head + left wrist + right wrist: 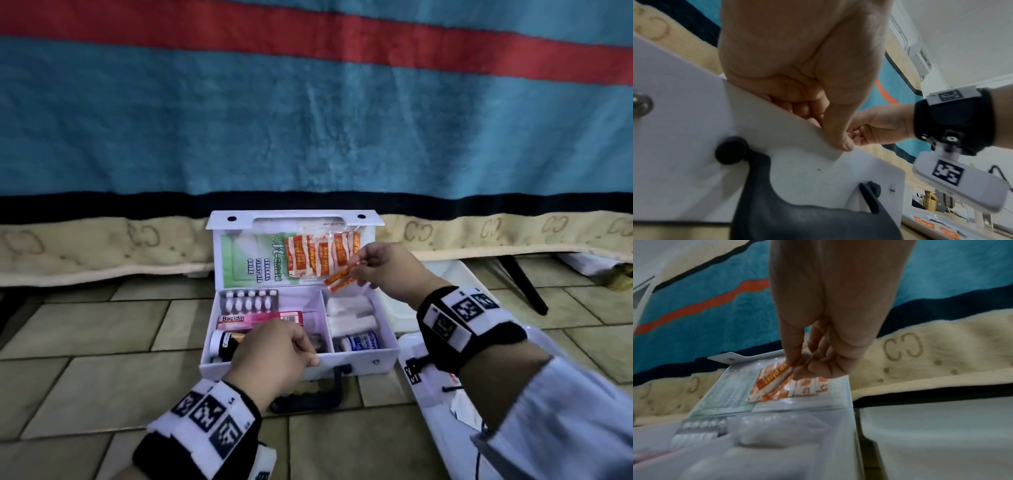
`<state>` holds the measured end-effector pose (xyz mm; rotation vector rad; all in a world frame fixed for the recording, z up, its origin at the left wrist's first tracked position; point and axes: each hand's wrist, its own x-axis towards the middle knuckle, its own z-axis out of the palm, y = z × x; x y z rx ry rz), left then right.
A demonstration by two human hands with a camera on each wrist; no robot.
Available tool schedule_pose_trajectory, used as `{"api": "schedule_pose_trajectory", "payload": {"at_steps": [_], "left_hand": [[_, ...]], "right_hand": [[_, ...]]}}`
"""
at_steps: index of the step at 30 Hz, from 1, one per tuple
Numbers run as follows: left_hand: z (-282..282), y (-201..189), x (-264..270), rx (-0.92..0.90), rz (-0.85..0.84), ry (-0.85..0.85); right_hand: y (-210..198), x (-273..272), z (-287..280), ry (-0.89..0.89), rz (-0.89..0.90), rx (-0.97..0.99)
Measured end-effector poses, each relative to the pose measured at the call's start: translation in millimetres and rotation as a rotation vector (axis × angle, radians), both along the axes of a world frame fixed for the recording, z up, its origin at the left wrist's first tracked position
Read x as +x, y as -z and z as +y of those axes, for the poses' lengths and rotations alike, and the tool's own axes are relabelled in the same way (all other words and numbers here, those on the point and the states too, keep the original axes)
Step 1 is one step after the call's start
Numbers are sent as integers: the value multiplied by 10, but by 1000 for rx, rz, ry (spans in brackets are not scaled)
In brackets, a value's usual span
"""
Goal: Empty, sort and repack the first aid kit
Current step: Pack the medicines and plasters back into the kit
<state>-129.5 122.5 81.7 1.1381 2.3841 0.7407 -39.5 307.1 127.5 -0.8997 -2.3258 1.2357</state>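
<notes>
Inside open first aid kit (pixel 387 356), blister pack (pixel 249 298), gauze rolls (pixel 349 313), bottle (pixel 359 342)

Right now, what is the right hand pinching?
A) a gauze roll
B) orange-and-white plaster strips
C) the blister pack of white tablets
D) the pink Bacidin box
B: the right hand pinches orange-and-white plaster strips in front of the open lid, while the left hand grips the first aid kit's front wall.
</notes>
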Motion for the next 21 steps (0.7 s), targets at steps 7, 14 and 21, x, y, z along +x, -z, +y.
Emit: {"api": "schedule_pose_trajectory", "payload": {"at_steps": [7,14,21], "left_hand": [[-7,11,-19,3,12,28],[-18,44,-31,32,39,18],[-19,62,-37,42,26,21]], "right_hand": [[-269,-434,237,168,363,78],[-310,-516,260,9,-26,533],[-407,-599,267,-86,-221,642]]}}
